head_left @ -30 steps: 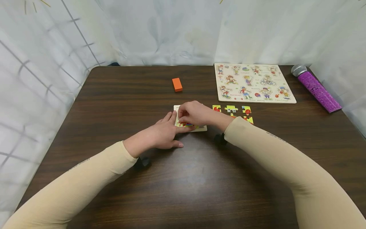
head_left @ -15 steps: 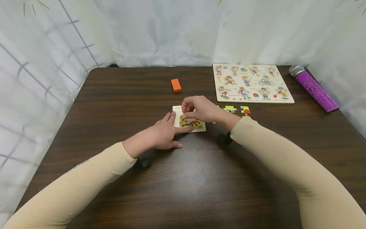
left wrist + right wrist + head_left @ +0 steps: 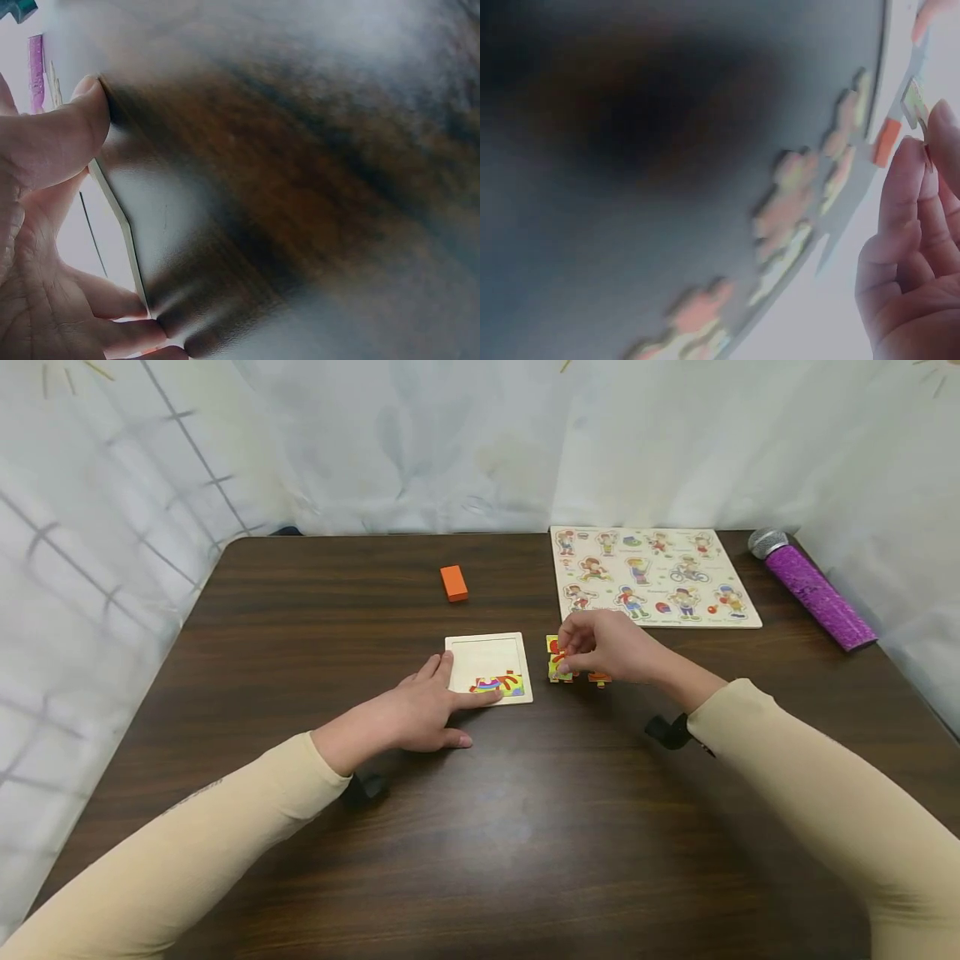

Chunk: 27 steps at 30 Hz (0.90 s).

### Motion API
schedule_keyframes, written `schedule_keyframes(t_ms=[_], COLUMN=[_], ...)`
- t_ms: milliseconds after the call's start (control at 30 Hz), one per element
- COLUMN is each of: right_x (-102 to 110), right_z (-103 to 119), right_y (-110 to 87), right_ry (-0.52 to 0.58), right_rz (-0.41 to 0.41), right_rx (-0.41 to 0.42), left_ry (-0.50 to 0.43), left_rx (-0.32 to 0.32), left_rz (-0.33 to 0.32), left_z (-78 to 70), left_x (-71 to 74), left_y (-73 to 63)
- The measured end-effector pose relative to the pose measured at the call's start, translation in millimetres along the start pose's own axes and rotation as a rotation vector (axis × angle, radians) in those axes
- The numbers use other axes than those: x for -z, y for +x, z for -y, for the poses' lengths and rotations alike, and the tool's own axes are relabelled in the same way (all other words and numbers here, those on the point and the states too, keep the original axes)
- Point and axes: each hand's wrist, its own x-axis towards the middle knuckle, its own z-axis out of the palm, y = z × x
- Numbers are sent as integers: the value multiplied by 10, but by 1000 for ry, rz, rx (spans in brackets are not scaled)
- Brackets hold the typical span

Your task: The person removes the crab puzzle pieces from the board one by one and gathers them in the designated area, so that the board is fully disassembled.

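My left hand point(image 3: 416, 708) lies with its fingers spread at the left and front edges of a small square wooden puzzle tray point(image 3: 486, 653). Along the tray's bottom are fitted yellow pieces point(image 3: 512, 683) with red and blue parts, partly covered by a finger. To the right of the tray, my right hand point(image 3: 611, 647) pinches a small puzzle piece point(image 3: 913, 101) between thumb and fingers. Loose puzzle pieces point(image 3: 786, 202), yellow and red, lie on the table beneath this hand, which hides some of them in the head view.
An orange block point(image 3: 453, 583) lies behind the tray. Toward the back right is a large wooden picture board point(image 3: 652, 578) with children figures, and beside it a purple glitter microphone point(image 3: 817, 593). White curtains point(image 3: 420, 452) hang behind the dark wooden table point(image 3: 480, 843).
My right hand has moved right, from over the tray to the loose pieces, uncovering the tray's bare upper area. The left hand stays at the tray.
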Motion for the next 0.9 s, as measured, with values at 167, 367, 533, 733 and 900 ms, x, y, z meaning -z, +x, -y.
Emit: schedule_keyframes(t_ms=[167,367,533,733,900], right_x=[-36,-119,-192,-247,-267], right_z=[-86,-97,-36,-1,11], right_y=[-132,-226,-242,-232,-239], right_ry=[-2,-31,-61,-118,-145], right_rz=[27,23,32,32,39], right_rx=[7,13,34,46,39], left_ry=[0,9,4,-1,-2], left_rx=[0,-7,-6,-7,-6], left_rz=[-4,-6,-2,3,2], left_z=[14,-3,-6,-2,-3], left_x=[-10,5,11,10,10], left_y=[2,3,-8,-11,-10])
